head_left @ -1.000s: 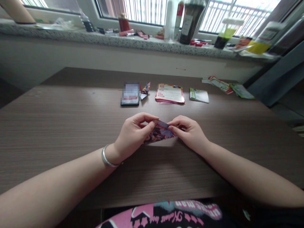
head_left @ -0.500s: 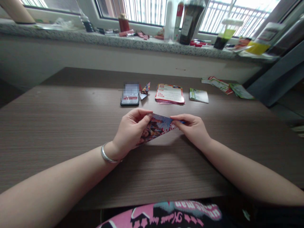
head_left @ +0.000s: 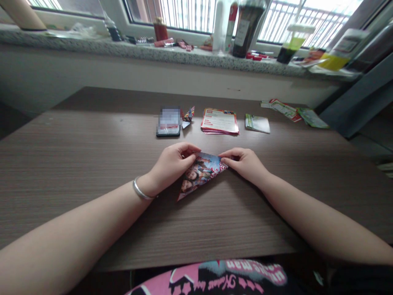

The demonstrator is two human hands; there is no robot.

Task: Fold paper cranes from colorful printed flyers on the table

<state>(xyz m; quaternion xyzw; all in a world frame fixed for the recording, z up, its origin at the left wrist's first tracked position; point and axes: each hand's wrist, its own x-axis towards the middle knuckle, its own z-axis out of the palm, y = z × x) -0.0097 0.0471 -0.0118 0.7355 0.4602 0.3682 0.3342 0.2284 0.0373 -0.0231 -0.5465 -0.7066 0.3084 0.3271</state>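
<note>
A printed sheet of paper folded into a triangle (head_left: 201, 172) lies low over the table, its colourful picture side facing up. My left hand (head_left: 176, 162) pinches its upper left edge between thumb and fingers, and a silver bangle circles that wrist. At the right corner, my right hand (head_left: 244, 164) grips the paper between thumb and forefinger. Beyond the hands sits a small folded paper piece (head_left: 188, 117) with a colourful print, beside a phone (head_left: 168, 122). Whether the triangle rests fully on the table I cannot tell.
Behind the hands on the brown table (head_left: 92, 164) lie a stack of printed sheets (head_left: 220, 121) and a smaller stack of cards (head_left: 257, 123). Loose printed strips (head_left: 285, 110) lie at the far right. Several bottles and small items crowd the windowsill (head_left: 190, 55).
The folded paper has come down toward the table and turned flatter, showing more of its picture. Both hands still hold it; the left has shifted slightly right.
</note>
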